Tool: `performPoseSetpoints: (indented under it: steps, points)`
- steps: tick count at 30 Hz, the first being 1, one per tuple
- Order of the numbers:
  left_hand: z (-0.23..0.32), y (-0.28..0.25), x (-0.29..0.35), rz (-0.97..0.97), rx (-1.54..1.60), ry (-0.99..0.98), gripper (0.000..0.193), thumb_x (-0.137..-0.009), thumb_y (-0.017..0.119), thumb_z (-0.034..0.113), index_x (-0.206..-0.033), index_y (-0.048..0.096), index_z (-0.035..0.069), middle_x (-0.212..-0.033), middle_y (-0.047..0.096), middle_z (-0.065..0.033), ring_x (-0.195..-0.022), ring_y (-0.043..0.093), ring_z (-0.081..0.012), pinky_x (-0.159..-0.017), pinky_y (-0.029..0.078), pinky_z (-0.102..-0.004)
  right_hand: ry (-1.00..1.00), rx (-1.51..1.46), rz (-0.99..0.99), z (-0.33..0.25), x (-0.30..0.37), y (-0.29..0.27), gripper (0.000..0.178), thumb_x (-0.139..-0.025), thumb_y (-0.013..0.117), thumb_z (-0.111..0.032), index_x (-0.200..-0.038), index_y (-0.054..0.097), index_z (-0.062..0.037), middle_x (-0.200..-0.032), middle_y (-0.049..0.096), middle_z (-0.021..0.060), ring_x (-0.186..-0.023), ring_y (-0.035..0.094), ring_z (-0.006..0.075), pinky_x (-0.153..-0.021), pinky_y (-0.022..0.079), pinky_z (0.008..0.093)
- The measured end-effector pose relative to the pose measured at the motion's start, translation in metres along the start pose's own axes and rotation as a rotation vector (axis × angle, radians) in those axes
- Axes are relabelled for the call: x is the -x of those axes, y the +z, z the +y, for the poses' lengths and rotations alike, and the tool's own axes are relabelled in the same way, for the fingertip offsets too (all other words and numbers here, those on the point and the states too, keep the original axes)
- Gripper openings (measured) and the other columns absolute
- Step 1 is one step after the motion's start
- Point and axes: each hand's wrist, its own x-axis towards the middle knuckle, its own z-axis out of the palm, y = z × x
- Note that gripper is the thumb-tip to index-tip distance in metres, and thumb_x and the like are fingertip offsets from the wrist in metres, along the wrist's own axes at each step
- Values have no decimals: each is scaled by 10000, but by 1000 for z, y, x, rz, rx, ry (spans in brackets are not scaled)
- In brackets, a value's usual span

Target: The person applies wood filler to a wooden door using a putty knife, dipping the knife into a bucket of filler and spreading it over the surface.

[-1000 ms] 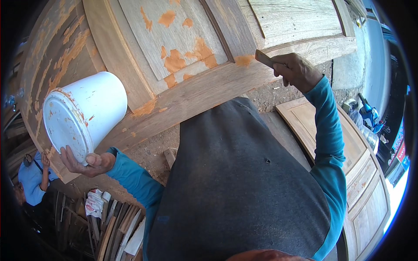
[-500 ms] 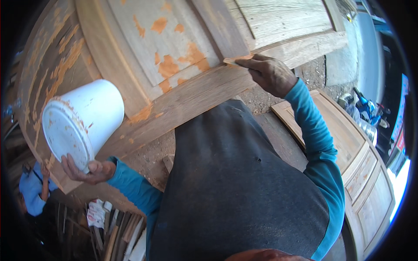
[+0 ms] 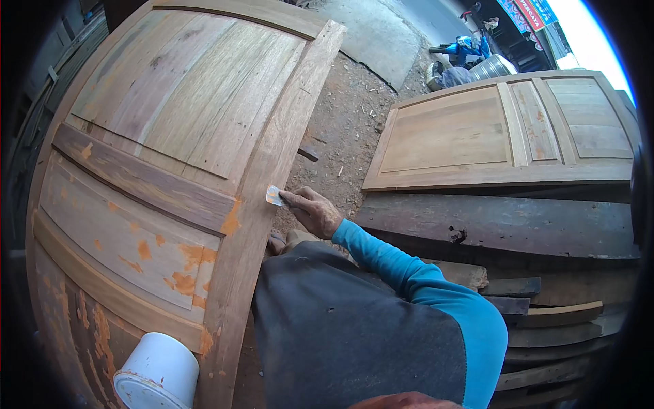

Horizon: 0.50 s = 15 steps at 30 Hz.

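A small flat putty knife (image 3: 273,195) is gripped in my right hand (image 3: 317,213), its blade over the near edge rail of a wooden panel door (image 3: 272,133). A smear of orange filler (image 3: 231,218) marks the joint just left of the blade. More orange patches (image 3: 184,283) dot the lower panels. Over the door's near-left end, a white plastic bucket (image 3: 163,365) leans with filler stains on its rim. My left hand is out of the picture, so whether it supports the bucket cannot be seen.
To the right, a second panel door (image 3: 449,133) lies above a long dark board (image 3: 504,221) and several stacked planks (image 3: 558,334). Gravelly ground (image 3: 347,129) runs between the doors. A blue motorbike (image 3: 466,49) and a metal drum (image 3: 492,67) stand at the far right.
My view has swung round to the right. The putty knife has come off the joint, which now carries an orange smear. My left hand, earlier holding the bucket, has left the view.
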Motion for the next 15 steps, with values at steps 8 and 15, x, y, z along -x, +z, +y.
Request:
performPoseSetpoints:
  steps: [8, 15]
  points:
    - [35, 32, -16, -154, 122, -151, 379, -1049, 599, 336, -1207, 690, 4, -1198, 695, -177, -1029, 682, -301, -810, 572, -438, 128, -4, 97, 12, 18, 21, 655, -949, 688, -112, -1550, 447, -213, -1274, 604, 167, -1091, 664, 373, -911, 578, 443]
    - [45, 38, -21, -203, 149, -185, 405, -1039, 612, 357, -1236, 680, 10, -1223, 688, -177, -1061, 671, -300, -850, 558, -433, 128, -10, 119, 24, 14, 29, 660, -944, 694, -119, -1547, 449, -225, -1262, 624, 153, -1094, 671, 371, -902, 585, 442]
